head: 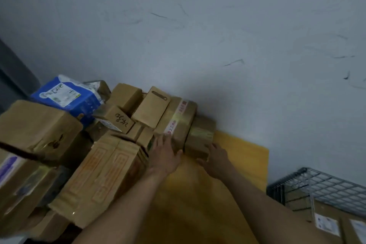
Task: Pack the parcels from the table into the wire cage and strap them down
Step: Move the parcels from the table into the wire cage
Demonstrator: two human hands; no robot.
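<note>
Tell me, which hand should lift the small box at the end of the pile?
Probably the right hand: its fingers curl round the small box, and the wire cage stands on that side. The left hand lies flat against the taped box.

Your left hand and right hand are bare. Your left forearm and right forearm are bare too, uncovered from wrist to the near edge. Blur hides finer detail on the fingers.
</note>
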